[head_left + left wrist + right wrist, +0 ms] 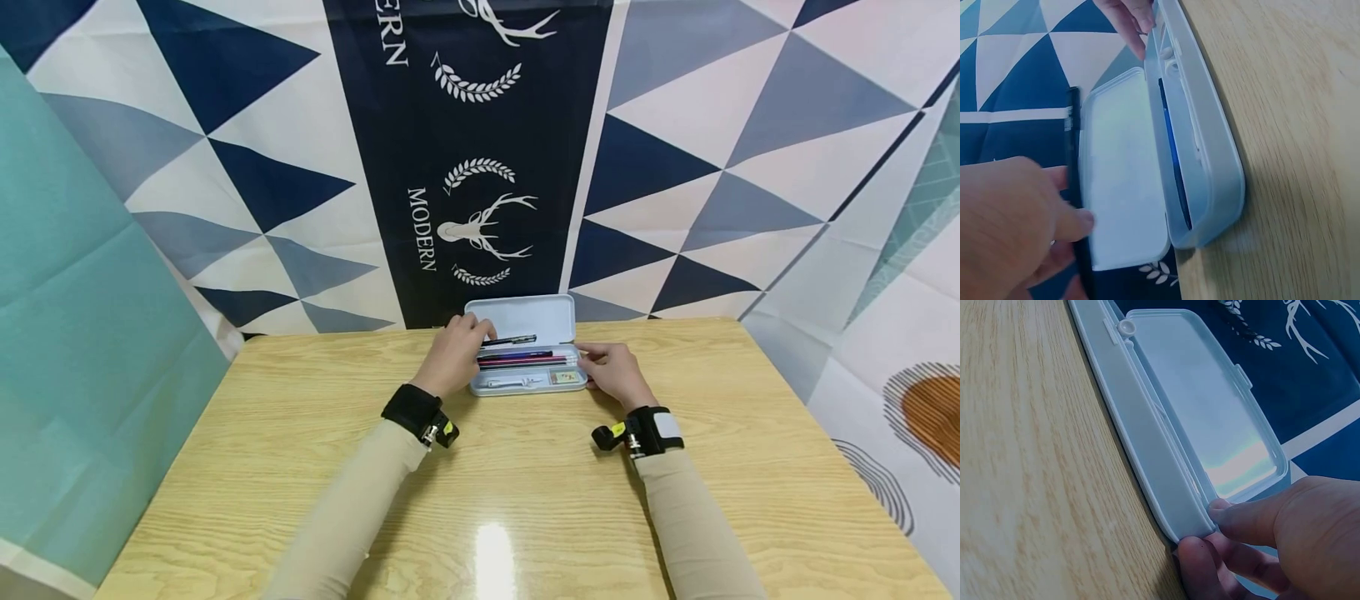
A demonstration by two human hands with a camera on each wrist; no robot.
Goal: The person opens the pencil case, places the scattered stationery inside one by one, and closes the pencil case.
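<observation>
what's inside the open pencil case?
In the pencil case: red and dark pens lying lengthwise, a white item in front, a small card at right. The left hand holds a black pen above. Anything beneath is hidden.

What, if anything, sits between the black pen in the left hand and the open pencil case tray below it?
Nothing visible does. The left hand pinches the black pen just over the pencil case, whose lid stands open behind. Other pens already lie in the tray. The right hand holds the case's right end, clear of the pen.

Wooden table [300, 467] (glossy) bears an open pencil case [525, 383].
</observation>
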